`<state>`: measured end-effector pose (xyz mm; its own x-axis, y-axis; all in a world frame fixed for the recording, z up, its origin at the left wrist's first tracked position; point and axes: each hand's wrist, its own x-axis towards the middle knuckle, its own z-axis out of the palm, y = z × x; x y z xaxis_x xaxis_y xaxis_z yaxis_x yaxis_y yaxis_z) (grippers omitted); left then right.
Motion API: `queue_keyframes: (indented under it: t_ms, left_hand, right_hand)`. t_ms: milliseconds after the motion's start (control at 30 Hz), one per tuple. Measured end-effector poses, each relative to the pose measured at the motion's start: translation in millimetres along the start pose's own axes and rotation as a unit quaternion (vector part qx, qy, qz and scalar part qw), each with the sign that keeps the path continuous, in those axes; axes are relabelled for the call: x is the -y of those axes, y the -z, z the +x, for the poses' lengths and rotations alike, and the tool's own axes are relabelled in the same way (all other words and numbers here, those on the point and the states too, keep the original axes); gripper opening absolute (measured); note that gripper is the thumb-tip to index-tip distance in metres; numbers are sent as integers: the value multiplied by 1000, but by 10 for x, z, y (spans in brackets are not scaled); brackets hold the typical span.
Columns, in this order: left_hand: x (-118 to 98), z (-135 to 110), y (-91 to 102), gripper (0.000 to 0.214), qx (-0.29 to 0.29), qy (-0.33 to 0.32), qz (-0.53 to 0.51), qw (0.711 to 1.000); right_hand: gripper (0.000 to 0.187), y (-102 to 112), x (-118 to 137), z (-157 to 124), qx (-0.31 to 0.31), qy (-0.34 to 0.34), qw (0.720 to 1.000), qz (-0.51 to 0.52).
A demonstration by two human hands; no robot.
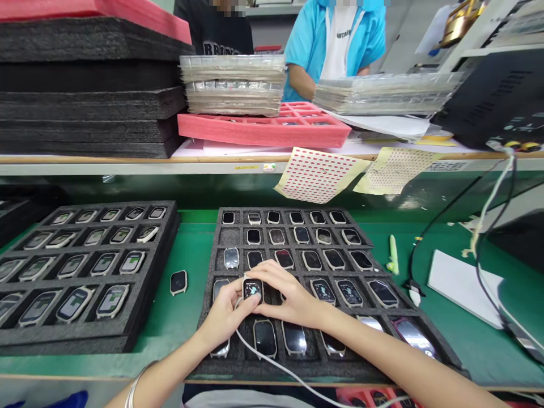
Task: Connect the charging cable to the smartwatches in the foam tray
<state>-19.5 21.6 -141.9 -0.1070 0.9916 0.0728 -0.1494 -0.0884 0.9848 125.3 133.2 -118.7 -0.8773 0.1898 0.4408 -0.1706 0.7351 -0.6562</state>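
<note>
Over the middle foam tray, a smartwatch without a strap is held up, its lit screen showing a dial. My left hand grips its left edge, with the thumb on the lower part of the screen. Fingers of my right hand close on its top and right side. A white cable runs from beneath the left hand toward the front edge; its end is hidden. Several watch bodies sit in the tray's pockets around my hands, mostly dark-screened. One more dark watch lies on the green mat, left of the tray.
A stacked grey foam tray of watches stands at left. Black foam blocks and a pink foam tray occupy the shelf. At right lie a white pad, a green pen-like object and hanging cables. Two people stand beyond.
</note>
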Motion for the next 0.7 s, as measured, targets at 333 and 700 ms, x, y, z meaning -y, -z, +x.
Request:
queue_keyframes:
  t_ms: [333, 700]
  left_hand:
    - [6, 17, 7, 24, -2, 0, -1, 1000]
    - [47, -7, 17, 24, -8, 13, -17, 1000]
  right_hand:
    - [44, 20, -11, 21, 9, -3, 1000, -11]
    - [44, -6, 10, 17, 1, 9, 999, -33]
